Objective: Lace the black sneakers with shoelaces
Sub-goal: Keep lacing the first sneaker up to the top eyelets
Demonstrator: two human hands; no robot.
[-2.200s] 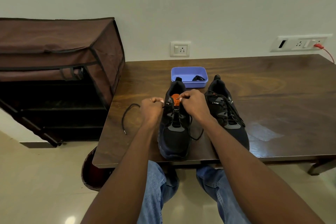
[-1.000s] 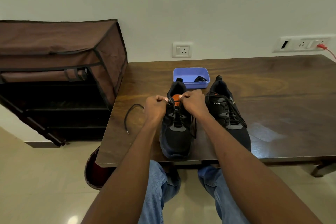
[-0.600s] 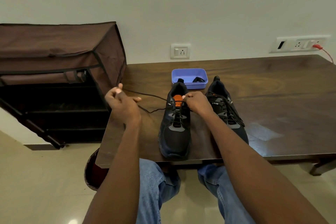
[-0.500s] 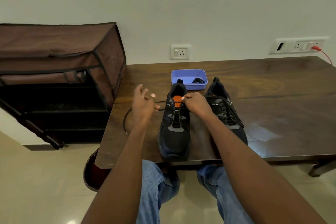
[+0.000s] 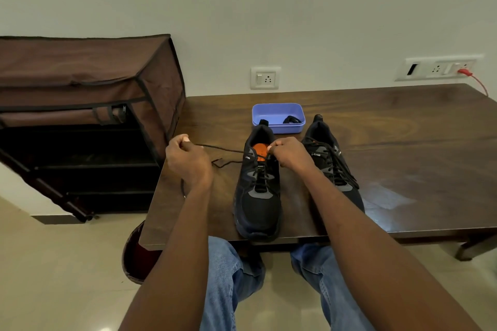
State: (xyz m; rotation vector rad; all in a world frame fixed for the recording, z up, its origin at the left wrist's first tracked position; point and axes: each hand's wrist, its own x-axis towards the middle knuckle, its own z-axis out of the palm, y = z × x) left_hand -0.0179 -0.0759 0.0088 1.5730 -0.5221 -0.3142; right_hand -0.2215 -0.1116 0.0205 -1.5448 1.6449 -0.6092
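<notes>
Your left hand pinches the thin black cord shoelace taut, while your right hand's fingers grip the black mesh sneaker's orange-lined collar on the glossy wooden tabletop.

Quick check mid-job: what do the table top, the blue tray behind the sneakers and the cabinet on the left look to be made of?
Table: dark wood or wood veneer, glossy; grain swirls and light reflections show.
Blue tray: likely plastic; uniform colour, smooth moulded walls with rounded corners.
Cabinet: brown fabric cover, matte, with wrinkles and black piping, apparently stretched over a frame; what the frame is made of cannot be told.
</notes>
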